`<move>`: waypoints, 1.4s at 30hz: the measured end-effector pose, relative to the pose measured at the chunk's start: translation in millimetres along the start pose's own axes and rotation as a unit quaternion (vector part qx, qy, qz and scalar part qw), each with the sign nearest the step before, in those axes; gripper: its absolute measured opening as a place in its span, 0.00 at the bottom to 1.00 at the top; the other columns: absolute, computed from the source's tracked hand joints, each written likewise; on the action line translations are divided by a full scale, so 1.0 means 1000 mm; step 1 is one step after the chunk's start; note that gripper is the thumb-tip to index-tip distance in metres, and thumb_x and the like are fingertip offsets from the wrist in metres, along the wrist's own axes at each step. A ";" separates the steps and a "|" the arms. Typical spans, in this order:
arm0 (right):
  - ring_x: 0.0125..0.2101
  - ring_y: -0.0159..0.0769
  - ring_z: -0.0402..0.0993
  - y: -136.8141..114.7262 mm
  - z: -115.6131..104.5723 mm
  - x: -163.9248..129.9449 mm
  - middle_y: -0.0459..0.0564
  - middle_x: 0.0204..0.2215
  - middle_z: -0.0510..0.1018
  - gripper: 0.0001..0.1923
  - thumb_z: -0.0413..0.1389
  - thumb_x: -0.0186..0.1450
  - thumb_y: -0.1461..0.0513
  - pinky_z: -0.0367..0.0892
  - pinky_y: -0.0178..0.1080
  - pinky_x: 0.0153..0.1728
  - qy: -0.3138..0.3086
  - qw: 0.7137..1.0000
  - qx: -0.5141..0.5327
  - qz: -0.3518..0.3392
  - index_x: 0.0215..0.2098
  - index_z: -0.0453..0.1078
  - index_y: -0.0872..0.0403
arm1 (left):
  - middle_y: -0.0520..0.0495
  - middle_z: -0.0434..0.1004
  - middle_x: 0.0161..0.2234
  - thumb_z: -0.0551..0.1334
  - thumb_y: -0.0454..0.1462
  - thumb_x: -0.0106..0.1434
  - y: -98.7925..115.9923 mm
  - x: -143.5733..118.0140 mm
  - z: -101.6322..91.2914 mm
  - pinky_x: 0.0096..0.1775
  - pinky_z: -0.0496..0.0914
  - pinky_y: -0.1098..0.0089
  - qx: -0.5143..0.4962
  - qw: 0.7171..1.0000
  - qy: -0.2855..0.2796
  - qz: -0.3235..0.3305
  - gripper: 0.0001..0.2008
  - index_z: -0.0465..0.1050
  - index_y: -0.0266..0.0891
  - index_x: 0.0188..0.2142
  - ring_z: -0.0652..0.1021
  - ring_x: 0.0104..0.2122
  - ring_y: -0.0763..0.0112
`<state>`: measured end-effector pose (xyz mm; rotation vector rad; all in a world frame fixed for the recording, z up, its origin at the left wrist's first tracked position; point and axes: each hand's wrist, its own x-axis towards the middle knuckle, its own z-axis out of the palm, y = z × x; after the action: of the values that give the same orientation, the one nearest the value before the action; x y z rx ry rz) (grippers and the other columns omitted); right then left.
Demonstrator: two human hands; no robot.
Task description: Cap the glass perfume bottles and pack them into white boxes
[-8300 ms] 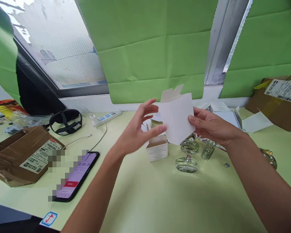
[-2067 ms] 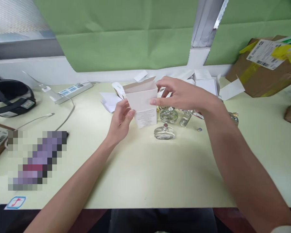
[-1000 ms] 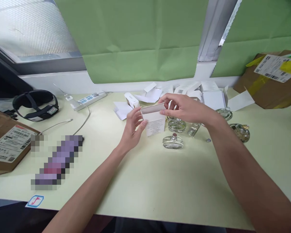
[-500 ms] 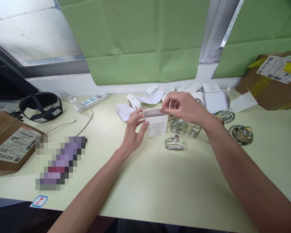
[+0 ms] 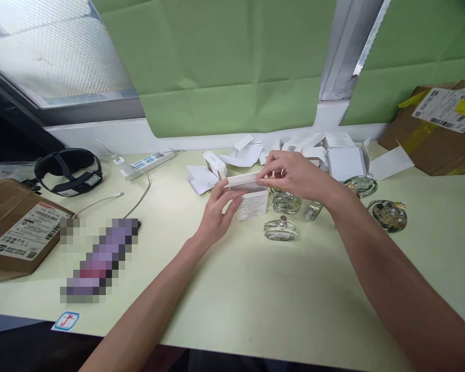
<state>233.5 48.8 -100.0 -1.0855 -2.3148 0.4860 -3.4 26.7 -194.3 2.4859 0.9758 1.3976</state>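
Note:
A small white box (image 5: 252, 205) with fine print on its front stands upright on the table, its top flap raised. My left hand (image 5: 218, 209) grips the box's left side, fingers behind and thumb at the front edge. With thumb and fingertips my right hand (image 5: 284, 173) pinches the flap at the upper right. Just in front lies a clear oval perfume bottle (image 5: 280, 230) with a silver neck. A similar glass bottle (image 5: 286, 204) is right beside the box, and a small clear bottle (image 5: 313, 211) lies below my right wrist.
White cartons and paper (image 5: 344, 163) pile up along the wall. Ornate bottles (image 5: 387, 215) lie to the right, before a brown parcel (image 5: 437, 134). At left are a black headset (image 5: 67, 173), a power strip (image 5: 149, 164), another parcel (image 5: 27, 232) and a blurred-out object (image 5: 101, 261).
The box's top flap has come up and back, so the opening shows more. My left thumb has shifted slightly along the front edge. Both hands stay on the box.

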 end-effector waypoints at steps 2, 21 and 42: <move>0.32 0.35 0.65 -0.001 0.001 0.000 0.48 0.33 0.71 0.11 0.57 0.66 0.54 0.57 0.39 0.31 0.001 1.000 -0.023 0.006 0.38 0.80 0.49 | 0.41 0.66 0.55 0.56 0.36 0.71 0.000 0.000 0.000 0.44 0.75 0.63 -0.001 1.000 0.007 0.003 0.10 0.71 0.45 0.49 0.77 0.45 0.67; 0.41 0.38 0.72 -0.007 0.005 0.001 0.52 0.45 0.73 0.12 0.55 0.69 0.55 0.64 0.41 0.40 0.031 0.999 0.014 0.012 0.34 0.76 0.52 | 0.40 0.62 0.55 0.58 0.34 0.70 0.000 -0.004 0.002 0.50 0.76 0.58 -0.012 1.000 -0.026 0.003 0.18 0.66 0.47 0.58 0.72 0.53 0.64; 0.29 0.34 0.68 -0.024 -0.004 -0.003 0.47 0.24 0.72 0.15 0.54 0.69 0.58 0.58 0.38 0.34 -0.050 0.988 -0.108 0.094 0.26 0.74 0.52 | 0.40 0.59 0.56 0.56 0.31 0.70 0.004 -0.003 0.006 0.54 0.73 0.57 -0.030 0.999 -0.044 0.009 0.15 0.72 0.46 0.53 0.70 0.56 0.62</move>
<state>223.5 31.9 -85.5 -1.4227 -2.4066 0.3730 2.4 22.9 -198.7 2.4955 0.8827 1.2906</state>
